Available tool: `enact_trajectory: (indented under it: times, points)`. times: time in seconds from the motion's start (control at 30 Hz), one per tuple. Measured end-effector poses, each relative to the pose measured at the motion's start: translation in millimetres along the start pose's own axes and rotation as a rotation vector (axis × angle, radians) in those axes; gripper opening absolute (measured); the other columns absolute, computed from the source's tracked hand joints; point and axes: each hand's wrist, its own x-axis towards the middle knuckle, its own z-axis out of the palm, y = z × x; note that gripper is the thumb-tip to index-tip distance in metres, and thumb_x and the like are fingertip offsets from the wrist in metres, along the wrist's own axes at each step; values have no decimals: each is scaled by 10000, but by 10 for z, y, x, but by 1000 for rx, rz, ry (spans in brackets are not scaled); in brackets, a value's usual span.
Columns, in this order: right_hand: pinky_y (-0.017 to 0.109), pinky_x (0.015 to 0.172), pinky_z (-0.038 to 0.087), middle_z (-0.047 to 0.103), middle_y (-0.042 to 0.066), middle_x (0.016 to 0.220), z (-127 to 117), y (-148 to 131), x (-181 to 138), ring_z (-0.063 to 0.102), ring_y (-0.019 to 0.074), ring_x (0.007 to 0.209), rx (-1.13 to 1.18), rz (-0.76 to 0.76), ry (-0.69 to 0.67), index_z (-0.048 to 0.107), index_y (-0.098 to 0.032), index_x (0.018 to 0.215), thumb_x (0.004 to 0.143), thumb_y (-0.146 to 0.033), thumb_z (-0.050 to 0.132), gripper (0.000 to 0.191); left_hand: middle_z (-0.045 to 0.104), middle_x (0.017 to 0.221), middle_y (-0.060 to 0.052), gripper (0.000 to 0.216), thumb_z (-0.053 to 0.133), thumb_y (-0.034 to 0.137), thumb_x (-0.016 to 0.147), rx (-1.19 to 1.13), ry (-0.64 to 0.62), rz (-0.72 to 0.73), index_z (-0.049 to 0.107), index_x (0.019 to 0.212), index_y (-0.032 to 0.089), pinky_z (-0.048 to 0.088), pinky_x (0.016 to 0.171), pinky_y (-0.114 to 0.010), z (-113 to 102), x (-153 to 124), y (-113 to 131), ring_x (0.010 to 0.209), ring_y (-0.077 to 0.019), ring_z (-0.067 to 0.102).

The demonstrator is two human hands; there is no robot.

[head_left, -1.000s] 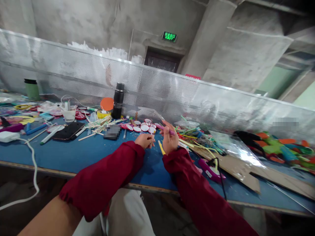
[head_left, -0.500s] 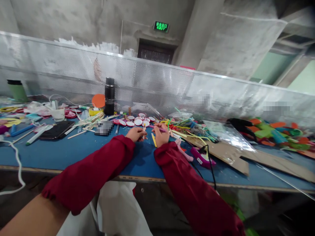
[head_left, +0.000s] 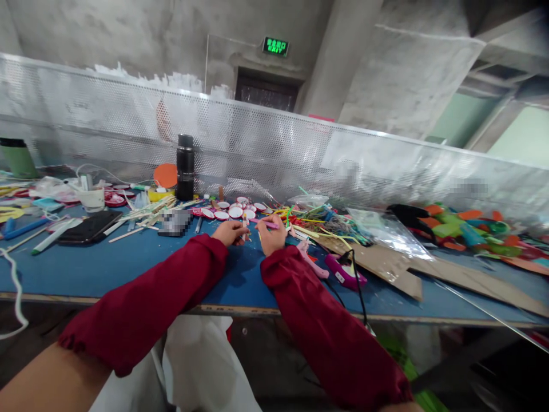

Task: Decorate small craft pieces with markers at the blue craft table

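My left hand (head_left: 229, 233) is closed, pinching a small, pale, narrow piece (head_left: 245, 224) upright between thumb and fingers. Its exact kind is too small to make out. Close beside it, my right hand (head_left: 273, 236) is wrapped round a slim pinkish-purple pen (head_left: 269, 225), whose end points left toward the pale piece. I cannot tell whether the two touch. Just behind my hands lie several round white discs with red rims (head_left: 235, 212). Dark red sleeves cover both forearms.
On the blue table (head_left: 141, 266), a black bottle (head_left: 185, 169), sticks (head_left: 143, 220) and a phone (head_left: 89, 228) lie left. To the right are a purple corded device (head_left: 345, 272), coloured strands (head_left: 328, 220), cardboard (head_left: 386, 266) and green-orange pieces (head_left: 476, 229). A perforated metal screen (head_left: 274, 146) stands behind.
The view has shifted slightly to the right. The pen in my right hand now points more plainly at the piece in my left. A yellow strip seen beside my right hand no longer shows.
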Motion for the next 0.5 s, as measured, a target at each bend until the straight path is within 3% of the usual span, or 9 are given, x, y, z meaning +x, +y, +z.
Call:
enact_trajectory:
  times: [0.1, 0.3, 0.5]
  points:
    - [269, 652, 425, 553, -30, 629, 7, 16, -2, 515, 133, 625, -4, -12, -21, 510, -212, 650, 742, -256, 545, 108, 647, 652, 1, 359, 699, 473, 704, -24, -2, 3, 589, 766, 137, 419, 463, -198, -3, 8, -10, 485, -83, 562]
    - [259, 658, 421, 536, -42, 612, 6, 1, -12, 494, 118, 604, -19, -44, -64, 521, -208, 634, 746, -269, 548, 130, 575, 512, 22, 357, 676, 476, 731, 8, -13, 6, 586, 695, 133, 408, 465, -199, -3, -31, 32, 459, -86, 535]
    - [258, 647, 425, 562, -36, 605, 1, -25, -20, 500, 123, 595, -10, -13, -113, 554, -206, 660, 747, -268, 546, 107, 592, 541, 20, 382, 694, 499, 703, -2, -8, 9, 576, 696, 136, 409, 466, -203, 5, -37, 41, 453, -82, 531]
